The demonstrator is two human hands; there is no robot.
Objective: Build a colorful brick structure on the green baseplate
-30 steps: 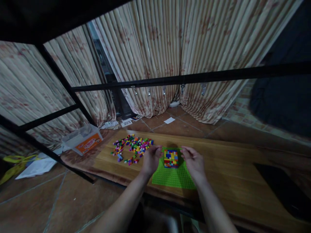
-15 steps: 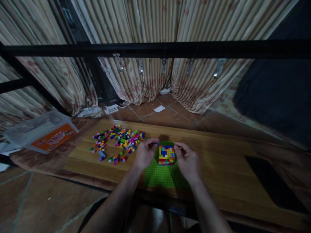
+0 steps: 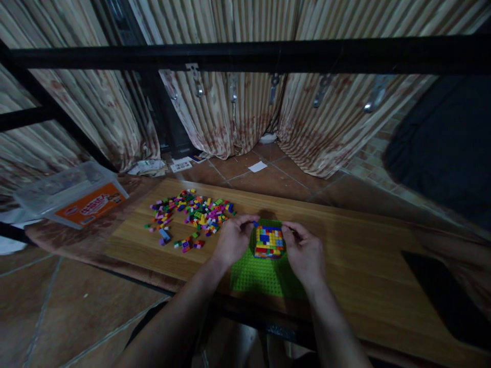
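Note:
A square, layered block of toy bricks (image 3: 269,242) in red, yellow, blue and white stands on a green baseplate (image 3: 264,278). On its left, my left hand (image 3: 235,241) pinches a small blue brick (image 3: 255,224) between thumb and fingertips, close to the block's back left corner. My right hand (image 3: 305,250) is at the other side, thumb and forefinger closed beside the back right corner. What those right fingertips hold, if anything, is too small and dark to make out.
Loose coloured bricks (image 3: 203,212) lie spread over the left of the wooden table (image 3: 356,255). A clear plastic box (image 3: 72,194) with an orange label stands beyond the table's left end. A dark flat panel (image 3: 445,294) lies at the right. A black bar (image 3: 245,55) crosses ahead.
The camera view has shifted, so the whole scene sits a little differently. Both hands keep their places on either side of the block, and the blue brick is still in my left fingers.

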